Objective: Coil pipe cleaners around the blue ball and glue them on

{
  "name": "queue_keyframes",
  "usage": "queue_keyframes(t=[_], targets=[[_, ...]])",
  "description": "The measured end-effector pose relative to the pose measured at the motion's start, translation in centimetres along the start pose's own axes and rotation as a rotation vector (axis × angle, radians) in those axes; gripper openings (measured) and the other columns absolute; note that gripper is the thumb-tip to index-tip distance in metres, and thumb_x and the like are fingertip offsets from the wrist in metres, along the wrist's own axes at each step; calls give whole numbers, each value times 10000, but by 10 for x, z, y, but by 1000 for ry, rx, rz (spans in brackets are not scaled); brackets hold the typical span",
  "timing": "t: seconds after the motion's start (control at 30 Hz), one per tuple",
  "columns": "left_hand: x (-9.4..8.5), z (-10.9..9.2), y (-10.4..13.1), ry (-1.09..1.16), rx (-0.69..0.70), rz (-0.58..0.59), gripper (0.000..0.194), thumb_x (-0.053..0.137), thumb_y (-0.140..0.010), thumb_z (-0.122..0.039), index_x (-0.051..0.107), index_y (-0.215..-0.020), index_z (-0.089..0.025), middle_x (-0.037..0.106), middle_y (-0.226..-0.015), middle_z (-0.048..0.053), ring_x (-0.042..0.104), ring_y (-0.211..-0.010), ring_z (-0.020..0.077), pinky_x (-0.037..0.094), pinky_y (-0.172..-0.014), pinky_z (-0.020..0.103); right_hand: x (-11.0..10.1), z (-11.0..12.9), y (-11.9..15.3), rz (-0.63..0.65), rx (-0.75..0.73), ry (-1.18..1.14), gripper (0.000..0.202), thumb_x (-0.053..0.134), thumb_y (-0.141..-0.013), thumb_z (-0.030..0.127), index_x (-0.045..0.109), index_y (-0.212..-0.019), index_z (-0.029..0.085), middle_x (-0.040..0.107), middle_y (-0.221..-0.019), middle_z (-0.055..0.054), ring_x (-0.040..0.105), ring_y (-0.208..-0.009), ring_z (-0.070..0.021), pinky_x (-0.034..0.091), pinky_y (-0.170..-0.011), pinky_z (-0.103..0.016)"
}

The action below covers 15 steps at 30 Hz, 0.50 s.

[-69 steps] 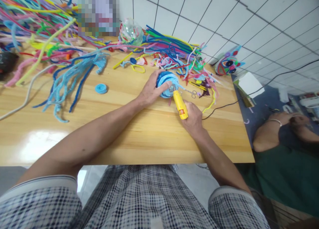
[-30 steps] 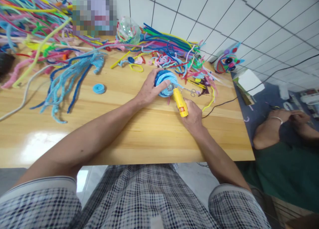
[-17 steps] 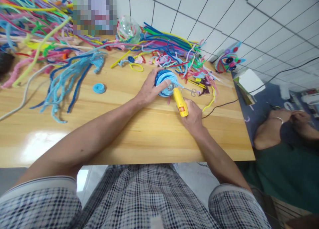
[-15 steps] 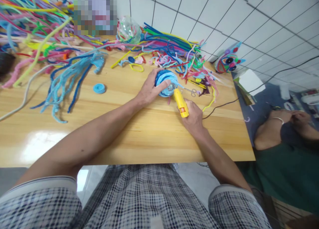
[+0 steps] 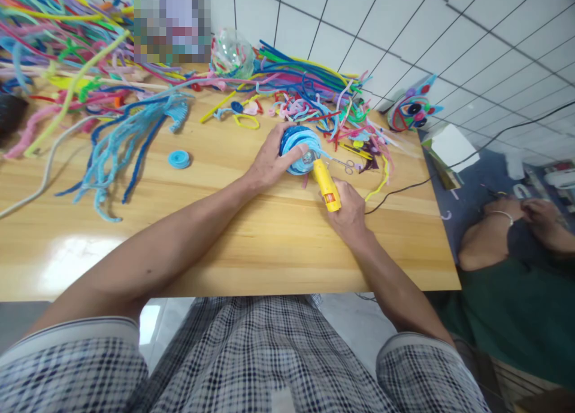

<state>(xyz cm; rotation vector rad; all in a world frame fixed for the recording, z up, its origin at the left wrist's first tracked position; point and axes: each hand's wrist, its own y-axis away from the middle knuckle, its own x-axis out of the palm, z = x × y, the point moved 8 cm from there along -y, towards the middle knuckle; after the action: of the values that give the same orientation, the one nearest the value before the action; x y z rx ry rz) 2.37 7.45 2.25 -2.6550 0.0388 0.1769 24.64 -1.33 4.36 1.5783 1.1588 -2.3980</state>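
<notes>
Wooden surface [image 5: 251,245] work is at gluing: left hand [image 5: 269,161] grips the blue coil [image 5: 297,149], right hand [image 5: 348,212] closed on the glue gun [image 5: 326,184], whose nozzle next needs steady seam contact.

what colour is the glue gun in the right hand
Yellow, with a small red label; the head view shows the glue gun in the right hand.

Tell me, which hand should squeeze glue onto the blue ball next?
Probably the right hand: it already grips the glue gun, whose nozzle sits at the blue ball. The left hand is busy steadying that ball.
</notes>
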Motion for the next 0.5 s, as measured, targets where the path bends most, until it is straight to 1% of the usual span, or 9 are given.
queue_keyframes(t=[0.17, 0.27, 0.43, 0.5], targets=[[0, -1, 0, -19, 5, -5, 718, 672, -951, -816, 558, -1427, -292, 652, -1471, 116, 621, -1399, 356, 464, -1264, 595, -1, 4, -2, -41, -30, -8, 258, 549, -1091, 381, 648, -1287, 245, 786, -983, -73, 745, -909, -274, 582, -797, -397], [0, -2, 0, -20, 10, 0, 721, 688, -945, -812, 557, -1418, -284, 656, -1461, 115, 629, -1388, 348, 480, -1249, 590, -3, 6, -3, -61, -55, -10, 275, 556, -1088, 382, 637, -1308, 237, 795, -1015, -82, 748, -923, -276, 583, -799, -397], [0, -3, -1, -20, 6, 9, 725, 684, -952, -806, 557, -1422, -269, 650, -1482, 125, 626, -1402, 346, 479, -1255, 574, 1, 3, -3, -11, -14, -1, 256, 531, -1099, 393, 649, -1274, 247, 790, -989, -75, 743, -919, -276, 584, -811, -402], [0, -3, 0, -21, 5, 6, 719, 681, -955, -803, 555, -1423, -272, 649, -1491, 125, 622, -1409, 346, 478, -1257, 572, 0, 3, -3, -18, -20, 8, 258, 525, -1103, 395, 647, -1273, 245, 791, -996, -79, 744, -918, -279, 588, -808, -405]])
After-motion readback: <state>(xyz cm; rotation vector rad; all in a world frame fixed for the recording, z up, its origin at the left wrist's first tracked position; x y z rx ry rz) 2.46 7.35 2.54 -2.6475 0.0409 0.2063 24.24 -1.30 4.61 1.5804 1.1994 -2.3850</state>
